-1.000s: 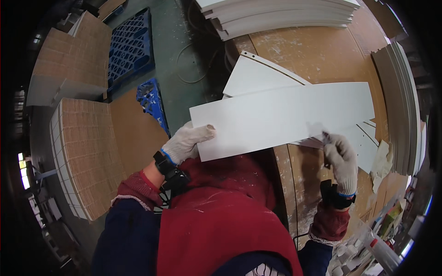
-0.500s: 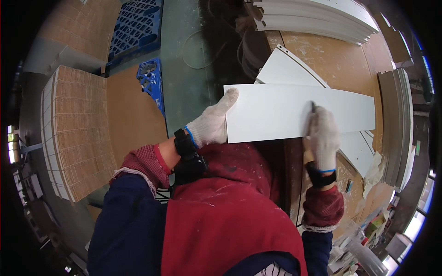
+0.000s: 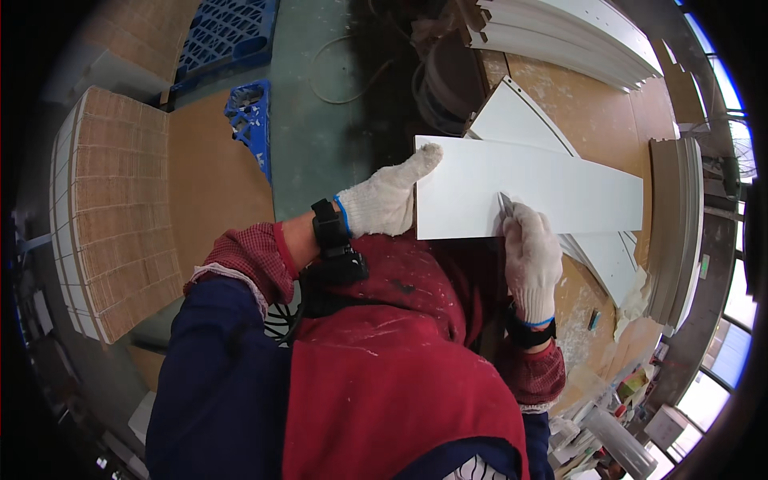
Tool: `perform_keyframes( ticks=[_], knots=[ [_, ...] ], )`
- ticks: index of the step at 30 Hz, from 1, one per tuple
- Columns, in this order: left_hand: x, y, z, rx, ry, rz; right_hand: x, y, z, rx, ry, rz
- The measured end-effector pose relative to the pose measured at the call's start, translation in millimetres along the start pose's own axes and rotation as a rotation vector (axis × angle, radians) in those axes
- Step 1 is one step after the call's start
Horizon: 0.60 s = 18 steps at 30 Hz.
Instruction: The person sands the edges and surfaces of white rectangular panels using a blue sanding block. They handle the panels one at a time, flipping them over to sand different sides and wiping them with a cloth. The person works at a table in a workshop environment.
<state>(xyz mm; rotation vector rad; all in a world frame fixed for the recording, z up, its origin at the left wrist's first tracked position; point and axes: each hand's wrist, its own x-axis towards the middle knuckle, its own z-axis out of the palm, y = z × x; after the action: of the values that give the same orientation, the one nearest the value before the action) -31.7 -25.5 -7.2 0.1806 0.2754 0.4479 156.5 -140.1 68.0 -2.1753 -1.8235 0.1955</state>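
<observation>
A long white board lies slanting across in front of me, its right part over another white panel. My left hand, in a white knit glove, grips the board's left end, thumb on the top face and fingers out of sight below. In my gloved right hand is a small grey metal blade, its pointed end against the board's face close to the near edge. The fingers are closed round it, hiding its handle.
A worktable carries stacked white panels at the back and more boards on the right. At the left stands a stack of bound brown-faced pieces. A blue pallet and a bucket are beyond. Clear containers crowd the lower right.
My right hand has moved left along the board and nearer to me, with the blade in it. The board's left end appears slightly further right and higher in view; my left hand still grips it.
</observation>
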Motion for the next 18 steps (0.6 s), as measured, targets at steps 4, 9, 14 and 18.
perform_keyframes(
  ticks=[4, 9, 14, 18],
  knots=[
    [2, -1, -2, -0.069, -0.088, -0.031, 0, -56, 10, -0.163, -0.196, -0.352],
    [1, 5, 4, -0.088, -0.127, -0.065, -12, -65, 19, 0.146, -0.335, -0.588],
    [-6, 5, -4, 0.151, 0.012, -0.092, -2, -9, -4, 0.151, -0.036, -0.028],
    [-15, 6, 8, 0.322, -0.045, -0.175, -7, 7, -2, 0.323, 0.046, 0.132]
  ],
)
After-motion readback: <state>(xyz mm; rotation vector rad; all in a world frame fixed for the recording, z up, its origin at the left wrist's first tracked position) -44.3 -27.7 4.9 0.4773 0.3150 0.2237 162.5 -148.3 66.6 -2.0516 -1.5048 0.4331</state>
